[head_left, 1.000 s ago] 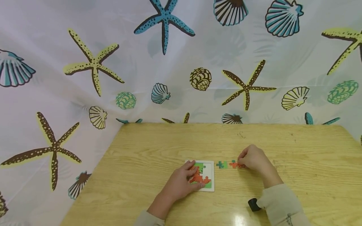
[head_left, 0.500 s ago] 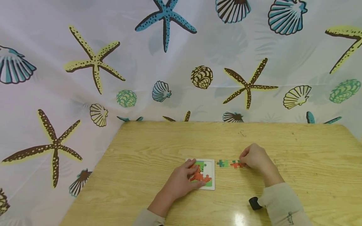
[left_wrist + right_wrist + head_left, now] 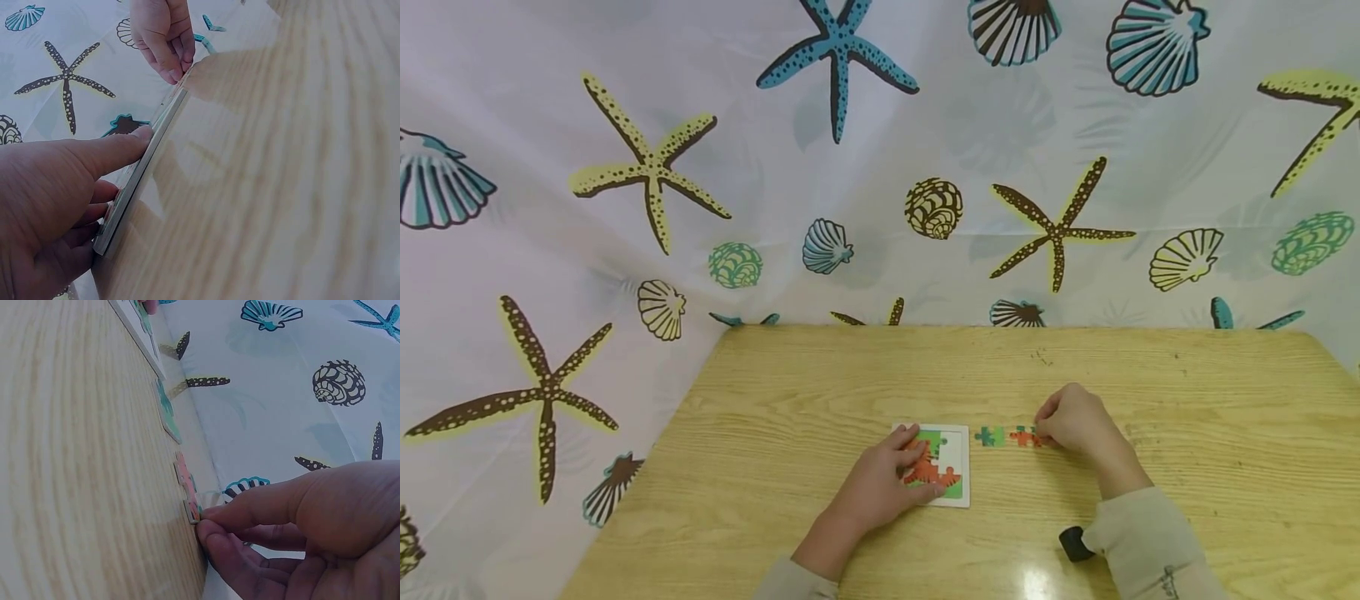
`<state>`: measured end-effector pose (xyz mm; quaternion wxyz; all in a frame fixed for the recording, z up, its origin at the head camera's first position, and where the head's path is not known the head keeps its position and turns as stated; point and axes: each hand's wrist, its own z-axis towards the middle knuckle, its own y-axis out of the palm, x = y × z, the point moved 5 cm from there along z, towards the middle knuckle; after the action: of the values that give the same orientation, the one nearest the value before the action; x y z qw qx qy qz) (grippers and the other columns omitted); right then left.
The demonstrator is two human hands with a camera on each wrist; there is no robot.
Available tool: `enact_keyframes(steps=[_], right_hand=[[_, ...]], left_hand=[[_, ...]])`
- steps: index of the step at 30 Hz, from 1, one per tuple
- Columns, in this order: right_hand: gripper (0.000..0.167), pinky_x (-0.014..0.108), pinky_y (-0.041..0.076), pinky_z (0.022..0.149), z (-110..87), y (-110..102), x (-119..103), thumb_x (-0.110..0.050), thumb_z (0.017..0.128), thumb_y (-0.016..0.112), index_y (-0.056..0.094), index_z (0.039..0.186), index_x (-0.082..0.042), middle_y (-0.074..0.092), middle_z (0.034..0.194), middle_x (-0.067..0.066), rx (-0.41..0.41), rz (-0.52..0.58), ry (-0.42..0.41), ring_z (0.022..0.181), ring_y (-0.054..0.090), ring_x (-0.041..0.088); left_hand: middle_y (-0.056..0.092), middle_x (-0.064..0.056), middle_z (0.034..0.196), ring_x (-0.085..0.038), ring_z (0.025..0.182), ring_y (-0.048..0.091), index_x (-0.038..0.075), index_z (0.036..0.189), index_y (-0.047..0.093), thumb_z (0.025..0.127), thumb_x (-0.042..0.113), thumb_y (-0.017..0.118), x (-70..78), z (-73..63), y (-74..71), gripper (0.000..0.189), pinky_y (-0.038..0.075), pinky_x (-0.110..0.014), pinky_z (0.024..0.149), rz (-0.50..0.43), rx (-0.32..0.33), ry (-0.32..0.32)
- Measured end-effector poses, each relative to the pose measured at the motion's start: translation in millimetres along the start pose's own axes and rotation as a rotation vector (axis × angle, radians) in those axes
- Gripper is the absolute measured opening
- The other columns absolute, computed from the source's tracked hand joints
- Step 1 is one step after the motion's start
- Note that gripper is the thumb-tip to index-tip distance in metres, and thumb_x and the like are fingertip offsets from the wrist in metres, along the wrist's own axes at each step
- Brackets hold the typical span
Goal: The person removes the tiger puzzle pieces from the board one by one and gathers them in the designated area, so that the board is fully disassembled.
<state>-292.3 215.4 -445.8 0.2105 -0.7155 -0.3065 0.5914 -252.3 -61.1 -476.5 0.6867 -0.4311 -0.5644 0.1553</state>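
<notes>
In the head view my left hand (image 3: 883,483) lies over the left side of a small white-framed jigsaw puzzle (image 3: 965,467). Its thumb is on the near edge and the fingers hold the far left side; the left wrist view shows the thumb pressing the puzzle frame's rim (image 3: 140,169). Orange and green pieces fill part of the frame, with white backing bare at the upper right. My right hand (image 3: 1075,423) pinches the right end of an orange puzzle piece (image 3: 1021,436) between thumb and forefinger, low at the tabletop. The right wrist view shows that piece (image 3: 185,481) edge-on.
A green and teal puzzle piece (image 3: 991,437) lies between the frame and the orange piece. The wooden table (image 3: 805,375) ends at a white cloth (image 3: 887,150) printed with starfish and shells. A black object (image 3: 1076,544) sits by the right sleeve.
My right fingertips have shifted slightly right along the orange piece, and a little more of it shows. The left hand and the puzzle frame stay as they were.
</notes>
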Motion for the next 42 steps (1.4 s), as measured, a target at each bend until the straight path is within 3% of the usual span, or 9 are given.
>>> enact_keyframes(steps=[7,16,23,42], right_hand=[[0.013,0.033,0.058,0.064,1.3,-8,5,-0.007,0.096,0.070,0.075,0.095,0.006,0.073,0.078,0.010,-0.043,0.082,0.007,0.066,0.067,0.017],[0.031,0.033,0.064,0.080,8.8,-17,9,-0.013,0.101,0.069,0.069,0.119,0.013,0.073,0.105,0.017,-0.044,0.340,-0.041,0.086,0.073,0.018],[0.030,0.035,0.064,0.081,7.2,-13,8,-0.011,0.100,0.070,0.069,0.118,0.013,0.073,0.106,0.020,-0.033,0.351,-0.050,0.088,0.074,0.021],[0.024,0.035,0.064,0.078,7.9,-1,2,-0.007,0.099,0.071,0.069,0.113,0.012,0.073,0.101,0.017,-0.082,0.328,-0.066,0.086,0.074,0.022]], left_hand=[[0.042,-0.016,0.162,-0.040,0.152,0.034,-0.003,0.144,0.057,0.090,0.039,0.083,0.4,1.9,-0.5,0.074,0.038,-0.054,0.119,0.003,0.002,0.011],[0.041,-0.014,0.163,-0.037,0.154,0.031,-0.004,0.144,0.056,0.090,0.035,0.083,3.2,0.4,-2.2,0.072,0.036,-0.053,0.120,-0.039,0.001,-0.007],[0.040,-0.014,0.164,-0.038,0.154,0.030,-0.004,0.146,0.054,0.091,0.035,0.083,-0.2,-3.6,-0.5,0.073,0.036,-0.053,0.120,-0.050,-0.014,-0.028],[0.038,-0.015,0.165,-0.038,0.155,0.027,-0.003,0.146,0.054,0.094,0.032,0.080,-0.3,-4.0,-2.4,0.069,0.034,-0.054,0.121,-0.047,-0.033,0.000]])
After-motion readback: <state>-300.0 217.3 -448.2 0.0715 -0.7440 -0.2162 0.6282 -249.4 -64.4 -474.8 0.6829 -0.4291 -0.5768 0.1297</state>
